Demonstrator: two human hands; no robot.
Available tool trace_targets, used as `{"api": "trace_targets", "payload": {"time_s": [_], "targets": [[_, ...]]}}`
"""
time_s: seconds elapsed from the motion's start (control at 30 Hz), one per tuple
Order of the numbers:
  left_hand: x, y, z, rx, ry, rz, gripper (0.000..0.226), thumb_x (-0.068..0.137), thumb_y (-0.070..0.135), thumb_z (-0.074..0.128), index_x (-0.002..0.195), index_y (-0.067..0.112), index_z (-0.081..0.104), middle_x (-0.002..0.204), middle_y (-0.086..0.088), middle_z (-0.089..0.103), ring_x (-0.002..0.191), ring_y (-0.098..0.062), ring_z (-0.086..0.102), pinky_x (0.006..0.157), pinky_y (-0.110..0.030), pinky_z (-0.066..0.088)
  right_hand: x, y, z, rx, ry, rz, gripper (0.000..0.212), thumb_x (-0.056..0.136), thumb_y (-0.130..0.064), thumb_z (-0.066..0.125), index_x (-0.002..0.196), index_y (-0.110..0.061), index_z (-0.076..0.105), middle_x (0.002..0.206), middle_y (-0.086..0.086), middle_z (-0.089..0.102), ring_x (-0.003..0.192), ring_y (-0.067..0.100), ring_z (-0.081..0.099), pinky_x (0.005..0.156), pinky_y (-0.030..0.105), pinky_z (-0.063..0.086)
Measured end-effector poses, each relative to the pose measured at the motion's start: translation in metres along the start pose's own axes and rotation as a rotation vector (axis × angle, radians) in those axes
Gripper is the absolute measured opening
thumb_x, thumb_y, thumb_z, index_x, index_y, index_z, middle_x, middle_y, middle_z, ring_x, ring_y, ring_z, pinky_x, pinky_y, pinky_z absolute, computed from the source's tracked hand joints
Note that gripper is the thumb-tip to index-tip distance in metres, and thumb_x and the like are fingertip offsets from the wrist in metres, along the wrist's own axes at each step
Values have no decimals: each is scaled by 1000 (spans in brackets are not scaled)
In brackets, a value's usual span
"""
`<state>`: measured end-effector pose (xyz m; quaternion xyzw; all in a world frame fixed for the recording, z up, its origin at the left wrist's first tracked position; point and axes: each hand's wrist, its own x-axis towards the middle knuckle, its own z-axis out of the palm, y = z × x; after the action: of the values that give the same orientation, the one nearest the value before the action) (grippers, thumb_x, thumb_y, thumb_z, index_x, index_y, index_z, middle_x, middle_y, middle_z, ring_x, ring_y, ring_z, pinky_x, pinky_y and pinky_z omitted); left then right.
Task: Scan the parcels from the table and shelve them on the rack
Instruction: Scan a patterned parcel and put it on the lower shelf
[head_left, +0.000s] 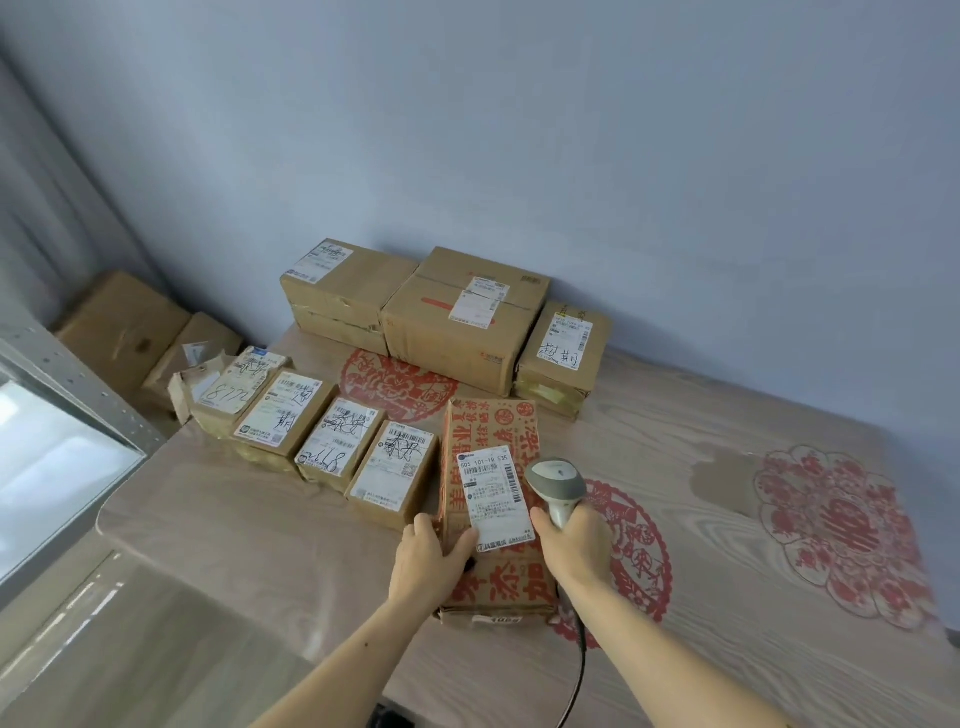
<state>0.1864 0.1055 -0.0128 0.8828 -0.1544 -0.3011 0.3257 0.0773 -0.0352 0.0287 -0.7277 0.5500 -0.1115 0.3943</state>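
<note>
A long cardboard parcel (491, 431) printed with red characters lies on the table (701, 519), a white shipping label (493, 496) on top. My left hand (428, 553) grips its near left edge, thumb on the top face. My right hand (574, 540) holds the handle of a grey barcode scanner (557, 480), whose head hovers just right of the label. The scanner's cable runs down off the table edge. Several small labelled parcels (340, 449) sit in a row to the left.
Three bigger cardboard boxes (457, 317) stand against the blue wall at the back of the table. A grey metal rack (78, 405) is at the left, with more boxes (124, 322) on the floor behind it. Red paper-cut patterns decorate the tabletop.
</note>
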Motion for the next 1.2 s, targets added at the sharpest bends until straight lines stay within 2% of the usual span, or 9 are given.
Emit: {"api": "trace_targets", "payload": {"time_s": [0.1, 0.17, 0.33, 0.43, 0.53, 0.7, 0.93, 1.1, 1.2], "targets": [[13, -17, 5, -86, -89, -109, 98, 72, 85, 58, 145, 22, 39, 132, -6, 47, 121, -25, 53, 98, -43, 53, -2, 1, 0, -24, -12, -50, 23, 89, -31, 72, 86, -12, 59, 75, -3, 61, 70, 17, 60, 52, 23, 39], [26, -32, 12, -102, -117, -162, 111, 55, 100, 52, 146, 38, 38, 133, -4, 54, 125, -29, 53, 102, -50, 50, -3, 2, 1, -44, -18, -54, 24, 90, -32, 71, 86, -14, 56, 77, -3, 59, 70, 16, 57, 48, 18, 32], [37, -39, 19, -229, -257, -233, 101, 56, 97, 57, 143, 56, 28, 134, 2, 60, 129, -30, 51, 111, -54, 41, -3, 7, 7, -67, -16, -54, 26, 91, -35, 70, 99, -12, 61, 85, -2, 65, 72, 15, 57, 56, 24, 40], [24, -24, 8, -449, -350, -224, 97, 75, 74, 70, 151, 42, 18, 131, 1, 63, 110, -19, 69, 87, -34, 59, -4, 8, 10, -60, -6, -51, 25, 91, -33, 71, 102, -14, 60, 86, -3, 64, 73, 15, 57, 63, 26, 42], [15, -11, 4, -550, -393, -170, 81, 80, 59, 70, 144, 32, 29, 125, 1, 67, 99, -15, 73, 71, -23, 58, -4, 7, 9, -47, -2, -46, 24, 90, -32, 71, 102, -15, 60, 84, -4, 61, 74, 15, 56, 64, 25, 41], [10, -11, 4, -683, -430, -145, 65, 83, 58, 68, 138, 38, 39, 125, 1, 69, 106, -19, 71, 93, -40, 58, -5, 6, 5, 13, -19, -17, 23, 87, -30, 75, 93, -17, 57, 82, -3, 63, 80, 21, 64, 65, 27, 41], [-5, 0, -7, -789, -508, -46, 58, 85, 61, 67, 135, 59, 38, 129, 6, 68, 114, -22, 69, 97, -52, 55, -15, 1, -14, 83, 60, -78, 23, 85, -30, 77, 91, -13, 62, 72, -5, 64, 66, 14, 62, 51, 24, 39], [-5, 5, -7, -822, -488, 33, 93, 74, 69, 74, 147, 62, 17, 144, 8, 57, 125, -21, 62, 104, -51, 51, -23, -11, -28, 109, 116, -114, 22, 85, -31, 77, 89, -16, 61, 75, -5, 65, 71, 17, 64, 59, 26, 43], [-6, 8, -10, -819, -416, 80, 94, 71, 72, 76, 145, 68, 18, 149, 10, 51, 132, -20, 55, 109, -50, 46, -30, -18, -32, 115, 137, -137, 21, 85, -31, 77, 88, -18, 61, 74, -5, 65, 71, 18, 64, 56, 25, 42]]}}
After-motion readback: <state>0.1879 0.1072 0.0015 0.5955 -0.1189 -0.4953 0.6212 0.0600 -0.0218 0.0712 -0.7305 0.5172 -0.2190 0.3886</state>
